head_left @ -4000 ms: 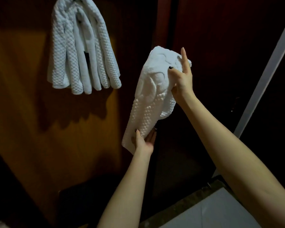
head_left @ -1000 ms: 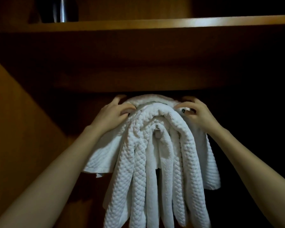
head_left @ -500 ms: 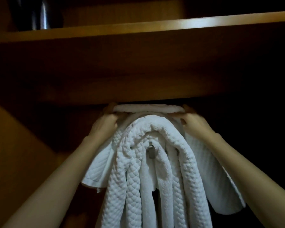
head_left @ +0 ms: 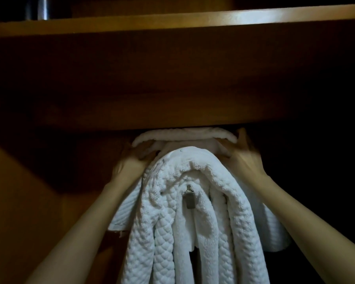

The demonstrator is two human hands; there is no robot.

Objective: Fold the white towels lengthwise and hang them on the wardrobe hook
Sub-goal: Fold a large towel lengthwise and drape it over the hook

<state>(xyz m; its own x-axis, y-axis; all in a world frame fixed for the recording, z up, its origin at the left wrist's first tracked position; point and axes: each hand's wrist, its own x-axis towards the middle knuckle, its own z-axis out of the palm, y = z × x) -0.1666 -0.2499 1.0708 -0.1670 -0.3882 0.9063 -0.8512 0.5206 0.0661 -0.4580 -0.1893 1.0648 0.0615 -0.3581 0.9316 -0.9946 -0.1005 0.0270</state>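
The left hand and right hand grip the folded white towel just under the wooden shelf, above the hung towels; next it probably needs lowering onto the hook.

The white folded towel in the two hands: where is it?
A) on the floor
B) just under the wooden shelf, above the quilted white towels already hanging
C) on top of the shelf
B: the left hand and right hand grip the white folded towel right beneath the wooden shelf, over the hanging quilted white towels.
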